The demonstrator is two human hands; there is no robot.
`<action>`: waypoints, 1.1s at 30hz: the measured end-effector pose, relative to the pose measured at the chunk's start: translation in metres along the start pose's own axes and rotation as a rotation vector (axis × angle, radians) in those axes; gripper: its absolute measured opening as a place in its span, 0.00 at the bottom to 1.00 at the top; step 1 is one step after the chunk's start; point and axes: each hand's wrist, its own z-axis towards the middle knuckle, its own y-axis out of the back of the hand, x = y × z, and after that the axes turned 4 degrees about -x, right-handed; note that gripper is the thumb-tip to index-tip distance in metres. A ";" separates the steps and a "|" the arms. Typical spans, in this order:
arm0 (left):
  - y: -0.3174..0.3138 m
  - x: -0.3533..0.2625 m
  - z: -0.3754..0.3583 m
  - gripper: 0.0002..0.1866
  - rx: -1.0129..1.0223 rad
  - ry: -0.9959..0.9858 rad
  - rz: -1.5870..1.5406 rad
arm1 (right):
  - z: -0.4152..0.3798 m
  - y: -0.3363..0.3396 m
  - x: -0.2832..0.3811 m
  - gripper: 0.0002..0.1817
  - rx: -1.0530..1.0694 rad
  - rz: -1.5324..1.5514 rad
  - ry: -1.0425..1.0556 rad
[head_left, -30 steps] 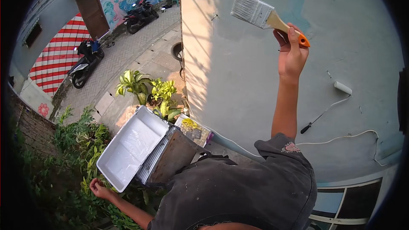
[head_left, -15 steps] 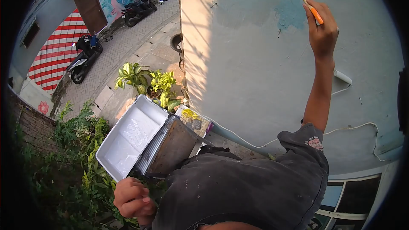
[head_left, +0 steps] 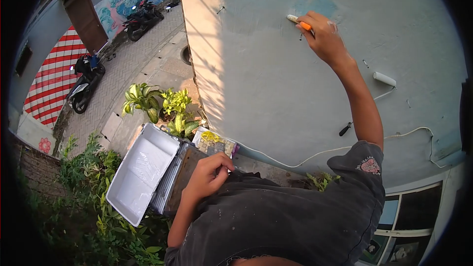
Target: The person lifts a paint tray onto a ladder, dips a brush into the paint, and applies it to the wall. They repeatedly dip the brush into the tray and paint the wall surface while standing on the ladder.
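Observation:
My right hand [head_left: 322,37] is closed around a paintbrush [head_left: 292,18] with an orange handle end. The brush tip points left, close to the grey wall [head_left: 276,93], just below a bluer patch [head_left: 315,6]. In front of my dark shirt, my left hand [head_left: 209,175] is loosely curled, with nothing showing in its fingers. Beside it stands a white paint tray [head_left: 140,167], its inside wet with white paint. The tray rests next to a brown board [head_left: 185,177] and some ridged metal.
A paint roller [head_left: 384,80] hangs against the wall, its black handle lower left. A white cable [head_left: 315,156] runs along the wall's base. Leafy plants [head_left: 170,103] grow by the corner, with bushes [head_left: 93,172] below left. Motorbikes [head_left: 86,81] stand along the paved lane.
My right hand has come down and left with the brush, which now points more sideways. My left hand has moved up and right, from below the tray to in front of my shirt.

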 end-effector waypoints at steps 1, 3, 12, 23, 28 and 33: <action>-0.004 0.011 0.006 0.05 0.017 -0.016 0.013 | 0.013 0.008 -0.014 0.07 -0.084 0.003 0.028; -0.011 0.028 0.021 0.05 0.044 0.039 0.037 | 0.040 0.033 -0.036 0.05 -0.173 -0.003 0.054; -0.029 0.086 0.080 0.05 -0.018 0.145 0.207 | 0.040 0.021 -0.040 0.11 -0.301 -0.343 0.390; -0.011 0.155 0.068 0.07 -0.014 0.253 0.330 | 0.035 -0.015 -0.011 0.05 0.054 0.098 0.004; -0.009 0.182 0.049 0.07 0.015 0.281 0.384 | 0.093 0.049 -0.009 0.07 -0.326 -0.081 0.149; -0.011 0.197 0.036 0.08 0.072 0.338 0.546 | 0.089 0.016 -0.019 0.07 -0.458 -0.309 0.386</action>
